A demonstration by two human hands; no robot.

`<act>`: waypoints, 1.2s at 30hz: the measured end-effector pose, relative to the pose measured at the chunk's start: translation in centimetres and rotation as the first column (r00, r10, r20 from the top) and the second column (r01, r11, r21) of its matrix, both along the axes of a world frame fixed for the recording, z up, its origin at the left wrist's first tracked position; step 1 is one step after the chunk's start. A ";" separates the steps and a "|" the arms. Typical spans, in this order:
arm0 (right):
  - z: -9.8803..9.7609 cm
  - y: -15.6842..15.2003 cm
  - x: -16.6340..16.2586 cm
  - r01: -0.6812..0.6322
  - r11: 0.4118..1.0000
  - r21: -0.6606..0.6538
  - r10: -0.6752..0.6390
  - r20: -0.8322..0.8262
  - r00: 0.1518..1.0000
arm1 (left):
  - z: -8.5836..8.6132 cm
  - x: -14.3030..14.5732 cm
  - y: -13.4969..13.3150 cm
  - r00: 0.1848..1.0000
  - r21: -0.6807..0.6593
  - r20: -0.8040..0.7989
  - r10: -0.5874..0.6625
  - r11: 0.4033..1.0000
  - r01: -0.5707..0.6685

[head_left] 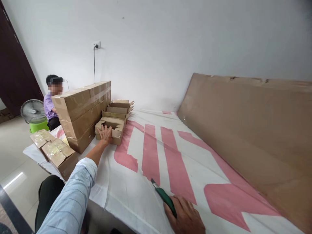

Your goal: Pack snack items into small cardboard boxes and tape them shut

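My left hand [105, 134] reaches out to the nearest cardboard box [116, 136] in a row beside the stacked cartons. Its fingers are spread apart and gripping the box's near left edge, by a ragged opening in the top. Near the front edge of the table, my right hand [184, 215] is closed around a green utility knife [163, 196]. The knife's dark blade points away and to the left, low over the cloth. Behind the nearest box stand several more open boxes [117, 110] with raised flaps.
Sealed cartons [80, 103] form a tall stack left of the row. Two taped boxes [58, 151] sit by the left table edge. Pink-striped white cloth [131, 191] covers the table. A large cardboard sheet [248, 130] leans right. Another person [50, 105] sits near a fan [34, 111].
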State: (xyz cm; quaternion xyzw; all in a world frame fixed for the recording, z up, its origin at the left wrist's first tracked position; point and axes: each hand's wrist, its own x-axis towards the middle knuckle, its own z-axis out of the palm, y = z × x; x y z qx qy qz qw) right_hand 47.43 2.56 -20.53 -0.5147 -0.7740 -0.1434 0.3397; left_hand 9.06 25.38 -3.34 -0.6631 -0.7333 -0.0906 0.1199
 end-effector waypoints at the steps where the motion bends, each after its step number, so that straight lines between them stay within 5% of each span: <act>1: 0.0 0.1 -0.1 0.005 1.000 0.006 -0.005 -0.005 1.000 | 0.1 0.0 0.2 1.000 0.000 0.002 0.002 1.000 -0.002; 12: -0.2 0.5 -0.7 0.028 0.998 0.054 -0.028 -0.018 0.999 | 0.9 0.5 0.2 1.000 -0.006 0.016 0.017 1.000 -0.017; 26: -0.9 0.8 -0.5 0.037 0.998 0.049 -0.035 -0.038 0.999 | 1.4 1.2 3.9 1.000 -0.024 0.010 0.029 0.999 -0.029; 36: -2.0 0.9 0.2 0.010 0.999 -0.044 -0.012 -0.059 0.998 | 1.7 1.7 -1.0 0.998 -0.088 0.066 0.022 0.996 -0.016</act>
